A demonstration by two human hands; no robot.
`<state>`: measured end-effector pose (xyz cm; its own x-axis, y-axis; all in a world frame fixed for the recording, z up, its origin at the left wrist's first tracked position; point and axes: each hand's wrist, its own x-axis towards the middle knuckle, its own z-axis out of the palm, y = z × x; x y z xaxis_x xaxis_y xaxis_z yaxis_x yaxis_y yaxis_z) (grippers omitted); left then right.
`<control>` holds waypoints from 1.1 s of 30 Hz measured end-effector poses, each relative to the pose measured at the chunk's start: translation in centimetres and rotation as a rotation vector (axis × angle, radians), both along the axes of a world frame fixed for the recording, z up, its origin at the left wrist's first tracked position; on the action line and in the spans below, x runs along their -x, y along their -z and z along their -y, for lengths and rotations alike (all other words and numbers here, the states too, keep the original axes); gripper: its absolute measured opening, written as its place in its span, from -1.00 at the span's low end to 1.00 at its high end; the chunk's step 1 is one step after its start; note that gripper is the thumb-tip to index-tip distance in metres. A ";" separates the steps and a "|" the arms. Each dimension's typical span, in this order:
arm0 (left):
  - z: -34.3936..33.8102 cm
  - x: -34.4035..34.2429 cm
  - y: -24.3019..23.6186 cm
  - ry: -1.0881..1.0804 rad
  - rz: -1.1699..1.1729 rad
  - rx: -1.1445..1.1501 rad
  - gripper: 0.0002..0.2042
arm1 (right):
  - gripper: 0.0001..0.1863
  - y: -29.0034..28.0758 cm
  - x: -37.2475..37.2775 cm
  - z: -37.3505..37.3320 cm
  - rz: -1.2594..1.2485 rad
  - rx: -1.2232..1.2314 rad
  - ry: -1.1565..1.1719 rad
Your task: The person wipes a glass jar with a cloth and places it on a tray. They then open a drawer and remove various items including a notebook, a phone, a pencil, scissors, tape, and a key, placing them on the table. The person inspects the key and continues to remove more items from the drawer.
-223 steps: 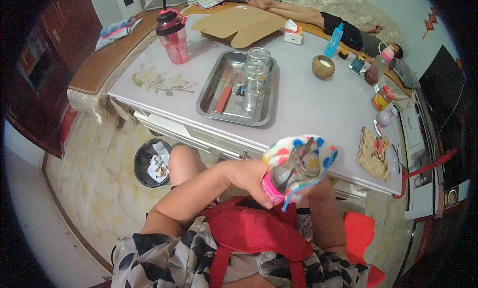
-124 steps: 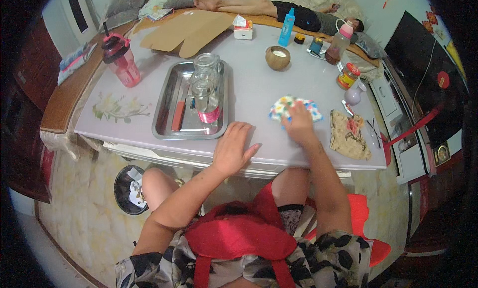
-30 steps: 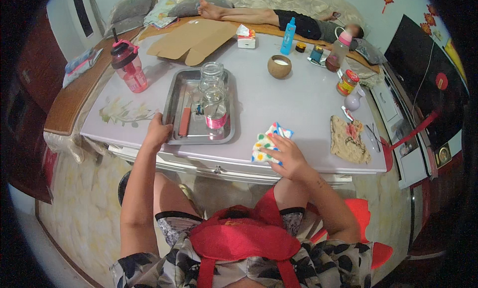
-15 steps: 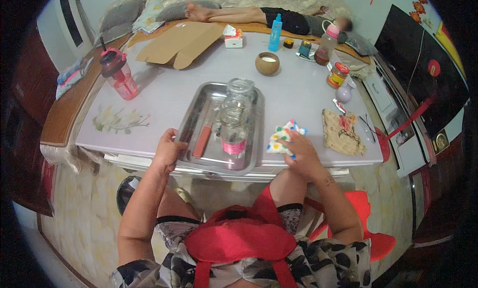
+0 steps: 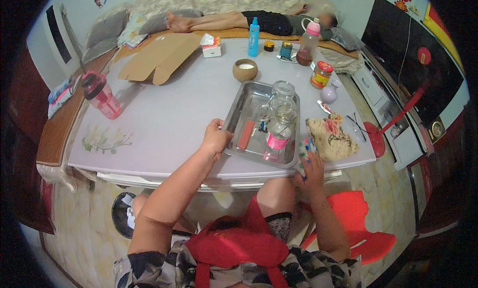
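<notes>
My left hand (image 5: 217,139) grips the left rim of a rectangular metal tray (image 5: 247,104), thumb over the edge. At the tray's right side my right hand (image 5: 312,169) is closed on a white cloth with coloured dots (image 5: 303,149), pressed close to the rim; part of the cloth is hidden behind the fingers. In the tray stand a clear glass jar with a pink band (image 5: 277,140) and, behind it, another clear glass vessel (image 5: 283,91). A reddish-brown bar (image 5: 245,135) lies left of them, with a small dark object (image 5: 263,124) beside it.
A folded beige cloth (image 5: 326,146) and glasses (image 5: 357,126) lie right of the tray. Behind stand a round brown bowl (image 5: 245,74), a red-lidded jar (image 5: 321,75), a lilac vase (image 5: 329,93) and a blue bottle (image 5: 254,38). Cardboard (image 5: 159,56) and a pink bottle (image 5: 102,96) are left.
The tray with its jars has shifted right across the table, my left hand moving along on its rim. My right hand and the dotted cloth now meet the tray's right side.
</notes>
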<state>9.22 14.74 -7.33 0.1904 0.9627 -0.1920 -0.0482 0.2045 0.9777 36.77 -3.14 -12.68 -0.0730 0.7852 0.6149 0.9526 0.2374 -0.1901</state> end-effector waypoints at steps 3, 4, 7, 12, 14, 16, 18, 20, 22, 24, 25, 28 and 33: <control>0.0 -4.0 -2.4 0.014 -0.059 0.072 -0.74 | -0.43 0.6 -0.7 1.6 0.028 -0.069 -0.002; -0.5 -4.9 -2.0 0.010 -0.031 0.073 -0.74 | -0.43 0.4 -0.5 1.6 0.028 -0.086 -0.004; -2.0 -7.5 0.3 -0.059 -0.024 -0.012 -0.74 | -0.42 -0.6 0.2 1.2 -0.040 -0.041 -0.016; -4.0 -11.0 1.3 -0.122 0.091 -0.029 -0.76 | -0.44 0.3 -0.4 1.0 0.020 -0.072 0.009; -4.8 -12.4 1.3 -0.155 0.136 -0.002 -0.76 | -0.44 0.2 -0.3 1.0 0.032 -0.068 0.022; -6.3 -13.5 2.3 -0.220 0.097 -0.058 -0.77 | -0.44 0.1 -0.1 0.9 0.028 -0.069 0.024; -7.1 -14.9 2.4 -0.261 0.048 -0.094 -0.77 | -0.44 -0.2 -0.1 1.0 0.031 -0.029 0.038; -7.3 -16.6 1.4 -0.270 -0.012 -0.110 -0.76 | -0.46 0.1 -0.4 1.2 0.031 0.006 0.064; -10.0 -17.3 3.4 -0.344 -0.066 -0.166 -0.79 | -0.45 0.3 0.0 0.9 0.030 0.025 0.054; -11.0 -18.3 3.6 -0.354 -0.214 -0.173 -0.79 | -0.44 0.2 0.2 0.8 0.030 0.040 0.063; -10.2 -19.0 2.1 -0.323 -0.332 -0.155 -0.76 | -0.44 0.1 0.0 1.0 0.029 0.051 0.082; -8.7 -19.9 -0.9 -0.231 -0.573 -0.164 -0.63 | -0.41 -0.1 0.1 1.1 -0.006 0.053 0.098; -8.2 -17.9 1.6 -0.355 -0.607 -0.584 -0.62 | -0.48 -2.1 1.6 0.6 -0.035 0.124 0.094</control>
<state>27.16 22.96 -8.91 -0.1105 0.9209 0.3739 0.5423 -0.2594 0.7991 35.14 -3.70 -10.63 0.0243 0.8578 0.5134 0.9617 0.1202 -0.2464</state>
